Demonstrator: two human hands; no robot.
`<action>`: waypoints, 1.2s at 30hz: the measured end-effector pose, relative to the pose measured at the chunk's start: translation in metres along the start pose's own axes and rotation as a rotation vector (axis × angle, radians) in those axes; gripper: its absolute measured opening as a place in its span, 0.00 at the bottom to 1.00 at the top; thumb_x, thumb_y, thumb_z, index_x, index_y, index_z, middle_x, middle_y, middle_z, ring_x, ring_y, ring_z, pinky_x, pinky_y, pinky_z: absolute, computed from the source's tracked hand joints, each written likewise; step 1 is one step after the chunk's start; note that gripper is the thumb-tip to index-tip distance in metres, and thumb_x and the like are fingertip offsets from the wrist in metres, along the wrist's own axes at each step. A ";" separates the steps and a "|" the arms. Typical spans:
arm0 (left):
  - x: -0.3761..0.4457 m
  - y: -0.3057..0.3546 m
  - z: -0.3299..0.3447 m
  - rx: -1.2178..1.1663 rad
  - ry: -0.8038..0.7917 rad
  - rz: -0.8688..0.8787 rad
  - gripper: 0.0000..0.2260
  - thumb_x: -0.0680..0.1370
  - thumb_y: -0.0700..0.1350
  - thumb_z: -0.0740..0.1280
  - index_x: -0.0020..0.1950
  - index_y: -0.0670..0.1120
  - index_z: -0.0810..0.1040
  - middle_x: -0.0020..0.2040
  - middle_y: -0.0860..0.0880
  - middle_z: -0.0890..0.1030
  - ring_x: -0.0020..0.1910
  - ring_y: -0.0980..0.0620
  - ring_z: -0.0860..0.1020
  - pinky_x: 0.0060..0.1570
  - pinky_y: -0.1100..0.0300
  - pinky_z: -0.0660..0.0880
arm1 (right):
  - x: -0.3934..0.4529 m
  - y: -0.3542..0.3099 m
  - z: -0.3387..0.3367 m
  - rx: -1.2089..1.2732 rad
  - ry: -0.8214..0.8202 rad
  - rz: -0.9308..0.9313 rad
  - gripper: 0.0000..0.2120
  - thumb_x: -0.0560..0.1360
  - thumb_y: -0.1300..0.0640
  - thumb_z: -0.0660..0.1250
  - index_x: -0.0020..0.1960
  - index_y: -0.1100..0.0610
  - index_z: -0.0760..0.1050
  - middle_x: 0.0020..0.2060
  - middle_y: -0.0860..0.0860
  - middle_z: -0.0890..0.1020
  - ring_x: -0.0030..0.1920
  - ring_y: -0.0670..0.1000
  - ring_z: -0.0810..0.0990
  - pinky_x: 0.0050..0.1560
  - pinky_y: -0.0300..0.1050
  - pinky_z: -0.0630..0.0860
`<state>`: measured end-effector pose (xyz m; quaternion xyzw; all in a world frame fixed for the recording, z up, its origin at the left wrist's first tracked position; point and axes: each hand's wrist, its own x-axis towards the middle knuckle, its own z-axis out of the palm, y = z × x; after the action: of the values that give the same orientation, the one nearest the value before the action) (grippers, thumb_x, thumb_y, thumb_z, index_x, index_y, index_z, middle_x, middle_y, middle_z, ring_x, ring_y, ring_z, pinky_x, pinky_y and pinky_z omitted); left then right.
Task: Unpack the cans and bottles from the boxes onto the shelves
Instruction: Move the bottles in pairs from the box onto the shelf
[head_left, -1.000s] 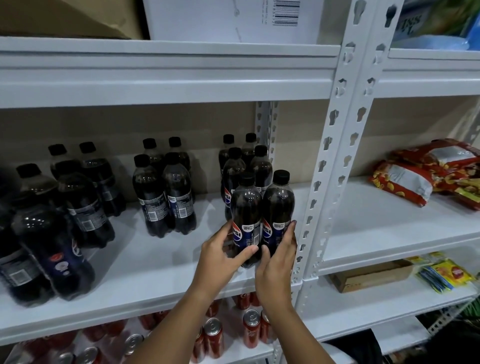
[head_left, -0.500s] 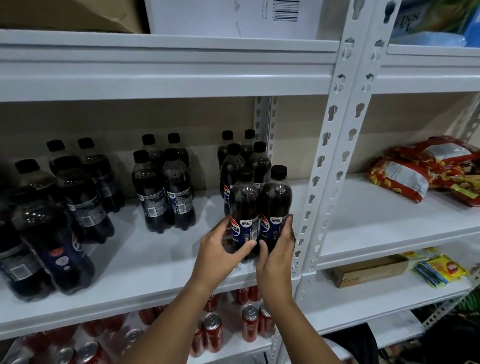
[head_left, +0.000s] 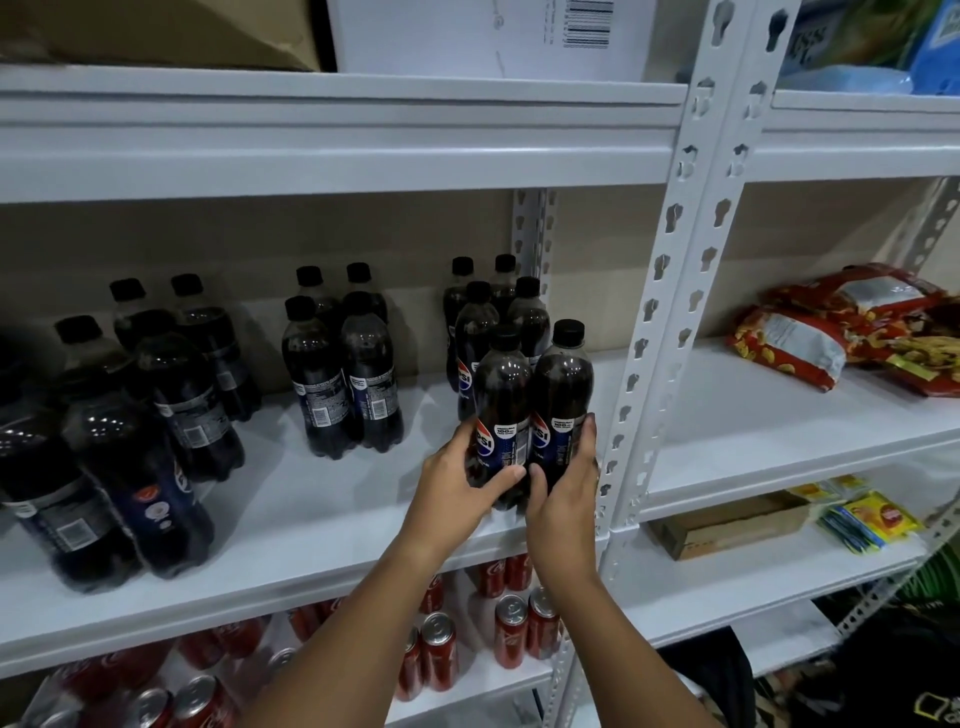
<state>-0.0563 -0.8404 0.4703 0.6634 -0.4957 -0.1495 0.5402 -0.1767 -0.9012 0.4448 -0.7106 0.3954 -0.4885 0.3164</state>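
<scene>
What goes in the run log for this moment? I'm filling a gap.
stage: placing | left hand: grips left bottle | right hand: grips right bottle | bottles: upright, side by side, at front of middle shelf

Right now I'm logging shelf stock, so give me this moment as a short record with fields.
left hand: left hand grips the left front bottle
right hand: right hand grips the right front bottle
bottles' place: upright on the middle shelf, at the right end beside the upright post
shelf below: red cans
right bay: red snack bags
</scene>
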 end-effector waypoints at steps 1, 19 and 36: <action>-0.001 -0.001 -0.001 -0.004 -0.019 0.002 0.32 0.75 0.54 0.77 0.76 0.59 0.68 0.62 0.63 0.81 0.62 0.66 0.78 0.64 0.61 0.77 | -0.002 -0.001 -0.001 0.000 -0.006 0.008 0.39 0.84 0.56 0.61 0.78 0.35 0.37 0.80 0.50 0.55 0.77 0.43 0.55 0.75 0.48 0.62; -0.171 -0.088 -0.119 0.109 0.248 0.012 0.10 0.76 0.41 0.76 0.56 0.49 0.82 0.47 0.55 0.83 0.46 0.57 0.82 0.51 0.64 0.79 | -0.171 -0.011 0.076 -0.199 -0.308 -0.350 0.20 0.77 0.62 0.70 0.67 0.61 0.71 0.58 0.54 0.74 0.58 0.55 0.75 0.59 0.45 0.74; -0.507 -0.504 -0.122 0.321 -0.171 -0.971 0.20 0.74 0.31 0.70 0.65 0.43 0.81 0.60 0.43 0.83 0.60 0.43 0.80 0.56 0.61 0.72 | -0.510 0.265 0.288 -0.301 -1.495 -0.216 0.14 0.74 0.52 0.74 0.57 0.55 0.78 0.50 0.51 0.81 0.53 0.55 0.79 0.51 0.48 0.76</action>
<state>0.0484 -0.3935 -0.0909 0.8770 -0.1899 -0.3586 0.2574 -0.0794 -0.5676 -0.0963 -0.9219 0.0672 0.1523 0.3499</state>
